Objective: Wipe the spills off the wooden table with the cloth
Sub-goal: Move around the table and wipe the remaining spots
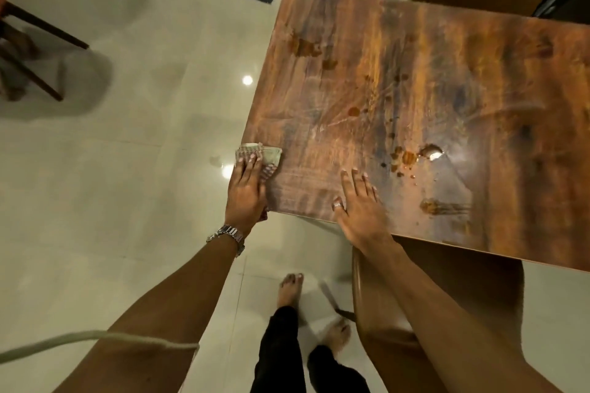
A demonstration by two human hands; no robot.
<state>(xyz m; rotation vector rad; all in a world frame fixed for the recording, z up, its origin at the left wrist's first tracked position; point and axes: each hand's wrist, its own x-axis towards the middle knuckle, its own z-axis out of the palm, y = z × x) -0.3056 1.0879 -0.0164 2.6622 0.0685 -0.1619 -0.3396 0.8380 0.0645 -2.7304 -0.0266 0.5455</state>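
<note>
1. Since the cloth (271, 155) looks soft and light, press it flat from on top.
2. It lies at the wooden table (319, 188) edge, under the left hand's (247, 188) straight, close fingers.
3. The right hand (360, 206) rests flat, fingers spread.

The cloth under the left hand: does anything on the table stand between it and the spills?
No object does. Only the right hand, flat on the table, lies between the cloth and the near streak; the other spills lie on bare wood.
</note>
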